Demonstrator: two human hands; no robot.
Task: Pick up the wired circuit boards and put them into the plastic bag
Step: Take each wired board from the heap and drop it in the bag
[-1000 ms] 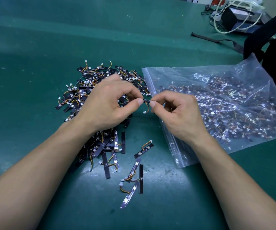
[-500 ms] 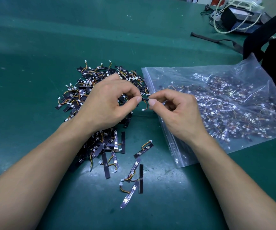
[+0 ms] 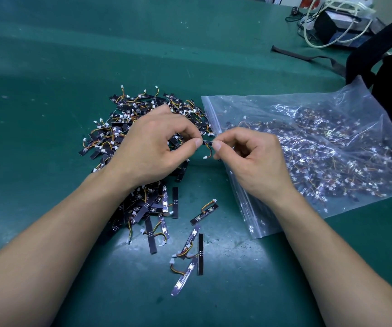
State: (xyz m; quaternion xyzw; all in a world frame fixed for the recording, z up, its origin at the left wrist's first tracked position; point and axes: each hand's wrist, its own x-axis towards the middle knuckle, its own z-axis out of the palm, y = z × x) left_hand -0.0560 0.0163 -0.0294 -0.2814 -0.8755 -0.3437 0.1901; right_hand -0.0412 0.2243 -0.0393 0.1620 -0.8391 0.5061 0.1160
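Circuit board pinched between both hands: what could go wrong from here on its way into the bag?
1. The left hand and right hand pinch the circuit board only at its ends, so it may slip.
2. Its wire hangs loose below and could snag on the pile or the bag's edge.
3. The plastic bag lies flat, its mouth apparently not held open, so the board might land on the table instead.

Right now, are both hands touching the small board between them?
Touching. Head view: left hand and right hand each pinch one end of the board.
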